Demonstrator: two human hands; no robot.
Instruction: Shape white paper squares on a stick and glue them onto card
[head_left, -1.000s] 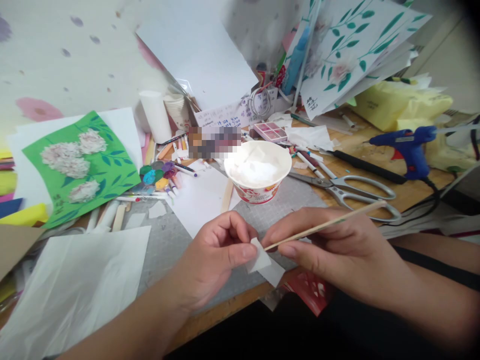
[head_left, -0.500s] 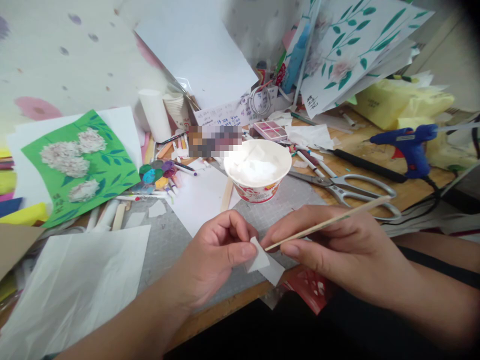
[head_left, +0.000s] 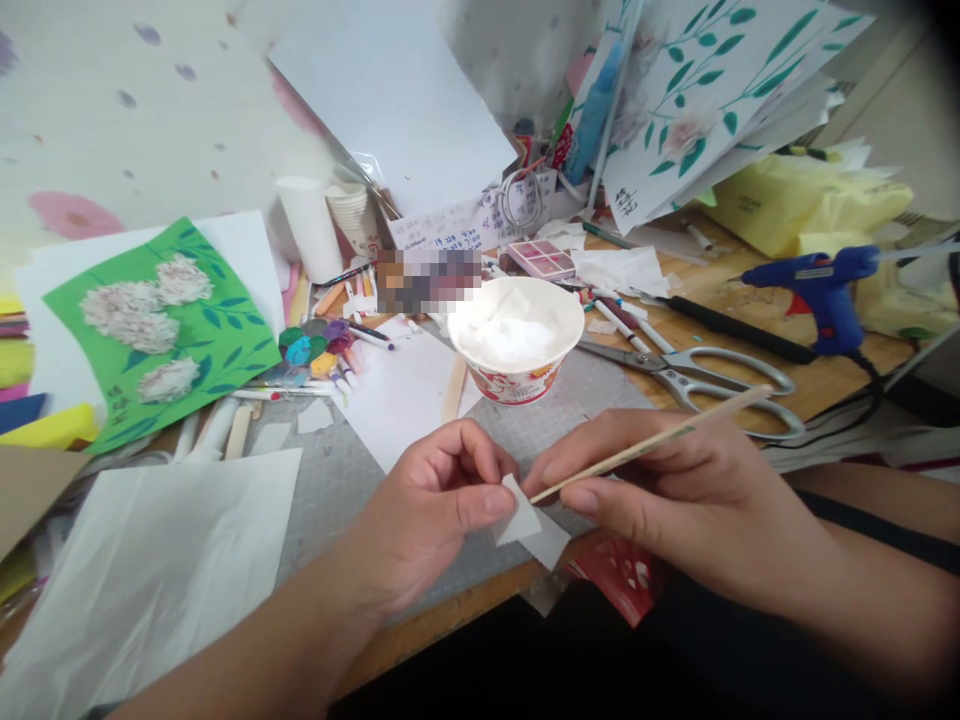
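My left hand (head_left: pixel 431 515) pinches a small white paper square (head_left: pixel 529 525) between thumb and fingers, just above the near edge of the grey cutting mat (head_left: pixel 330 485). My right hand (head_left: pixel 675 495) grips a thin wooden stick (head_left: pixel 660 440), whose tip touches the paper square. Behind both hands stands a paper bowl (head_left: pixel 517 345) filled with white paper pieces.
Scissors (head_left: pixel 697 375) and a blue glue gun (head_left: pixel 821 295) lie at the right. A green flower card (head_left: pixel 154 330), markers (head_left: pixel 337 350), white tissue sheets (head_left: pixel 150 560), paper cups (head_left: pixel 315 230) and stacked painted cards (head_left: pixel 697 100) crowd the wooden desk.
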